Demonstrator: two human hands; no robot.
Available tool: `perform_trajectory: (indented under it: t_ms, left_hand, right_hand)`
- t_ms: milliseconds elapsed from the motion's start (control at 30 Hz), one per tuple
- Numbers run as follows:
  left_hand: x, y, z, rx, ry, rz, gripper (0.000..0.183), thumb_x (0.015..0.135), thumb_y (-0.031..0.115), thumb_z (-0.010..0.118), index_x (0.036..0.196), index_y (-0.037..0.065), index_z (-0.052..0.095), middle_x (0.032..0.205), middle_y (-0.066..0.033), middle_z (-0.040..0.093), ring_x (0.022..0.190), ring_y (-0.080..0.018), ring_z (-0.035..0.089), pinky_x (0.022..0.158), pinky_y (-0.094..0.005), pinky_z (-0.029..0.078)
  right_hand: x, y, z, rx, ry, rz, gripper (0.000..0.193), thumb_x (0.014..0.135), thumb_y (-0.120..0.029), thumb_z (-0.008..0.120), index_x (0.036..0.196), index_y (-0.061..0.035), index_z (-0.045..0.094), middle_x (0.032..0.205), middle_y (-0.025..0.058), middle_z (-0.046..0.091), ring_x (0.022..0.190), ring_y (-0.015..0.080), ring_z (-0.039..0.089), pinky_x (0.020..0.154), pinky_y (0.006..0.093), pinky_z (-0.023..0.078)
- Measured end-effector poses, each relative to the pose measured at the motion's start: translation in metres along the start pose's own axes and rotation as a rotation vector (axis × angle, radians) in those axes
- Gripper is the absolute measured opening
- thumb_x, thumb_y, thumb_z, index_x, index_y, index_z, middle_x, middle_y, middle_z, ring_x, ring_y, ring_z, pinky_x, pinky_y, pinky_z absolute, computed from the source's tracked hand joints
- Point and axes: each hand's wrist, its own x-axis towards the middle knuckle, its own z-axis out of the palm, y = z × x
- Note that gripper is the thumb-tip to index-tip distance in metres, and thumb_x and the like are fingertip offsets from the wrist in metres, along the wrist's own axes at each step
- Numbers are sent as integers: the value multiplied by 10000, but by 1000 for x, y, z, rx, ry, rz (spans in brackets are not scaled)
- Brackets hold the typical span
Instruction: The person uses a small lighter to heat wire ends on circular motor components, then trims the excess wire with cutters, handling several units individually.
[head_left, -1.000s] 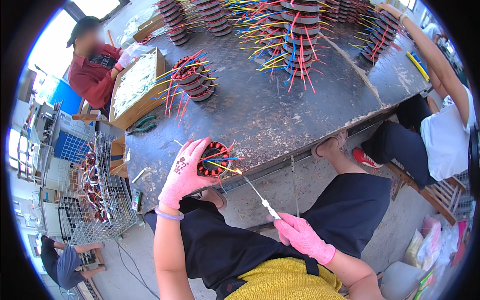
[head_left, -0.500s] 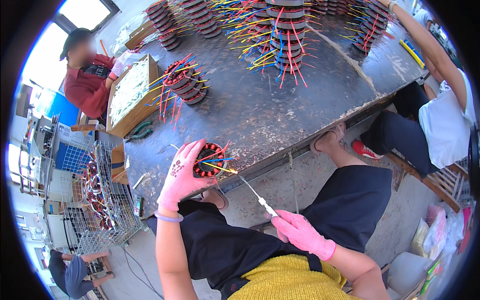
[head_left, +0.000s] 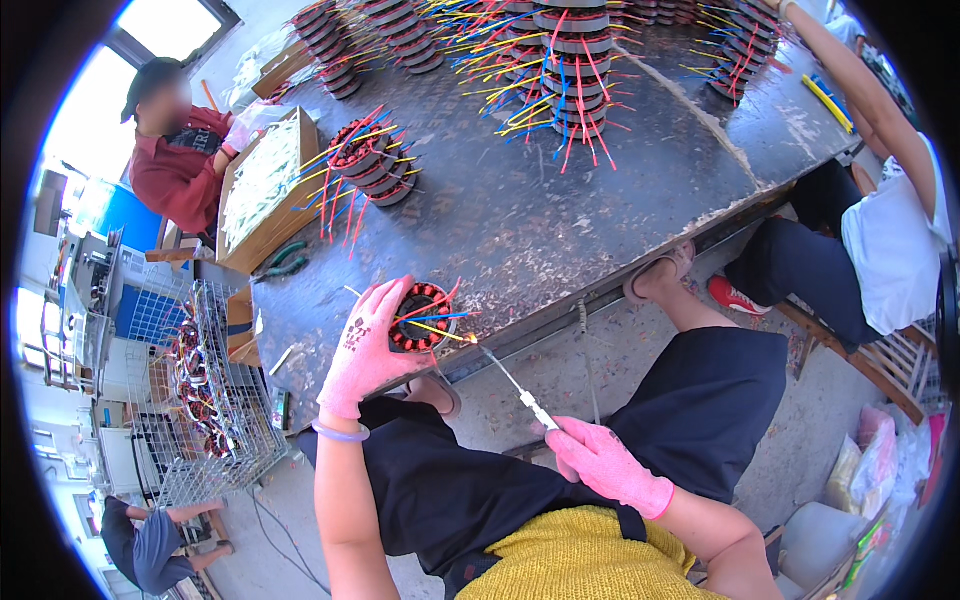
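Note:
My left hand [head_left: 368,345], in a pink glove, is wrapped round a motor stator [head_left: 429,296] with red windings near the table's front edge. Red, blue and yellow wires stick out of the stator toward the right. In a pink glove too, my right hand [head_left: 607,465] grips a slim white-handled torch [head_left: 527,397] with a thin metal stem. A small orange flame [head_left: 472,339] glows at the torch's tip, by the end of the yellow wire. My right fingertips are partly hidden under the handle.
On the dark table [head_left: 640,200] stand a short stator stack [head_left: 375,170] and taller stacks [head_left: 580,90] behind. Green-handled pliers [head_left: 285,262] lie by a box of pale strips [head_left: 262,190]. One person [head_left: 178,150] sits at the left, another [head_left: 890,240] at the right. A wire basket [head_left: 215,400] stands left.
Both hands keep their grip and nearly the same place. The flame sits by the wire ends in both frames. The whole view has shifted only slightly.

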Motion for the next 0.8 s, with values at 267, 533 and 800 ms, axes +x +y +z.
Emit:
perform_trajectory:
  t_ms: [267,533,800]
  left_hand:
    - [0,-1,1,18,2,8,1011,548,214,907,1437,18,466,1402,-182,526,1347,-372,454,1157,-438,351]
    - [0,-1,1,21,6,29,1025,538,176,902,1447,13,458,1406,-182,520,1342,-356,464,1147,-423,365]
    - [0,0,1,20,6,25,1020,547,181,901,1450,14,456,1409,-181,518,1346,-356,460,1151,-424,362]
  right_hand:
    - [-1,1,-1,0,-12,9,364,1065,-269,476,1297,-9,580,706,-19,510,600,54,477,546,251,395]
    - [-2,-2,0,9,-18,3,355,1066,-265,475,1288,-8,575,711,-36,490,599,49,460,544,240,387]
    - [-4,-9,0,2,-30,33,332,1065,-270,484,1271,-27,578,717,-49,470,596,37,435,538,234,370]
